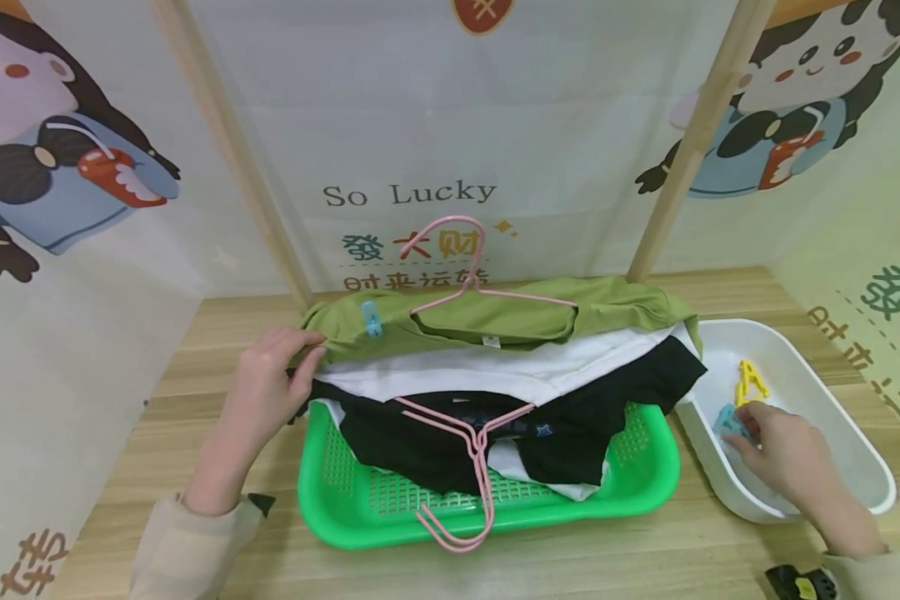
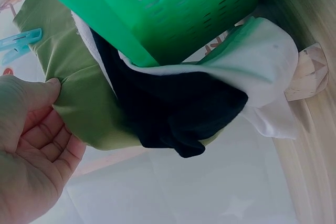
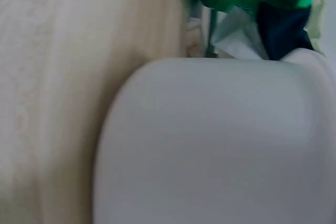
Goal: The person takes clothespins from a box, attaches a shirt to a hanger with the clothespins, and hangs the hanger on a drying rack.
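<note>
My left hand (image 1: 266, 379) pinches the left shoulder of a green shirt (image 1: 615, 302) between thumb and fingers, as the left wrist view also shows. A pink hanger (image 1: 471, 279) is in the shirt's neck, and a blue clothespin (image 1: 372, 318) is clipped on its left shoulder. Inside the white tub (image 1: 843, 417), my right hand (image 1: 791, 458) has its thumb and fingers around another blue clothespin (image 1: 727, 423). A yellow clothespin (image 1: 752, 379) lies just beyond those fingers. The right wrist view shows the tub's outer wall (image 3: 210, 135), which hides this hand.
White and black garments (image 1: 420, 442) on pink hangers (image 1: 483, 467) drape over the green basket (image 1: 345, 533) in front of the green shirt. Two wooden posts (image 1: 686, 167) rise behind. A printed cloth (image 1: 420, 108) forms the backdrop around the wooden table (image 1: 570, 558).
</note>
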Demonstrator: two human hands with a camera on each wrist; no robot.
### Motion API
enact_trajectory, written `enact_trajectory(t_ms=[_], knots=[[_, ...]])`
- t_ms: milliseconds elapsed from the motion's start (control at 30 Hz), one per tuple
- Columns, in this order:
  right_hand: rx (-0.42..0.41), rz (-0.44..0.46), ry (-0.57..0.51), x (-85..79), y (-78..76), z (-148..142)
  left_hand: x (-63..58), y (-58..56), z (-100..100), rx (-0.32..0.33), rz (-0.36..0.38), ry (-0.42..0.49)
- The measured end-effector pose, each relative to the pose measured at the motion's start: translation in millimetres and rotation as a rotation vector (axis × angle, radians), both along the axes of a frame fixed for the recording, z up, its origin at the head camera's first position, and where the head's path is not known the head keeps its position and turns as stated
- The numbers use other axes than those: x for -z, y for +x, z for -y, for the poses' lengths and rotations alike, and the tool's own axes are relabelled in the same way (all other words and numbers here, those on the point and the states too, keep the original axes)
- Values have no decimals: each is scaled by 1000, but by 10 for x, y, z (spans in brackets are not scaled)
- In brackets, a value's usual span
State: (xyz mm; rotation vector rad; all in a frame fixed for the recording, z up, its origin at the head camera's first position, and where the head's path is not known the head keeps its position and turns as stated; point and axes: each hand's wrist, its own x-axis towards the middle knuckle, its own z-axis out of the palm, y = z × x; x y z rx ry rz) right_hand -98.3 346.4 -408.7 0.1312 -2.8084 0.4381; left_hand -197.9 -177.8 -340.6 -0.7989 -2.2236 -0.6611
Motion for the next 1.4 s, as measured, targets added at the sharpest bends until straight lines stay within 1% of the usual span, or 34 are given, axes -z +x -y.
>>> enact_trajectory(t_ms=[133, 267, 300, 400, 600, 667, 767, 833, 900, 933, 967, 1067, 1200, 1400], knots=[[21, -182, -149, -89, 5, 6, 12, -7, 10, -5, -3, -1], [58, -289, -294, -230, 10, 52, 16, -4, 16, -11, 1, 0], [70, -309, -311, -268, 12, 70, 16, -3, 17, -12, 3, 1], [91, -321, -375, -383, 3, 116, 15, 3, 20, -15, 8, 4], [37, -388, -515, -532, -74, 194, 22, -1, 26, -16, 6, 0], [-13, -418, -580, -502, -149, 160, 24, -3, 27, -16, 6, 0], [-26, -405, -645, -588, -207, 237, 29, -5, 29, -14, 4, -1], [-69, -390, -683, -668, -239, 309, 34, -7, 30, -13, 1, -4], [-90, -337, -732, -819, -243, 456, 36, -9, 29, -11, -2, -3], [-117, -319, -759, -862, -263, 500, 35, -11, 28, -10, -2, -2], [-142, -299, -795, -894, -289, 541, 35, -13, 28, -9, -2, 0], [-178, -266, -838, -953, -401, 654, 31, -14, 26, -5, -4, 6], [-203, -282, -779, -965, -581, 769, 25, -14, 22, 1, -8, 6], [-272, -316, -762, -961, -780, 873, 20, -18, 13, 12, -1, 5]])
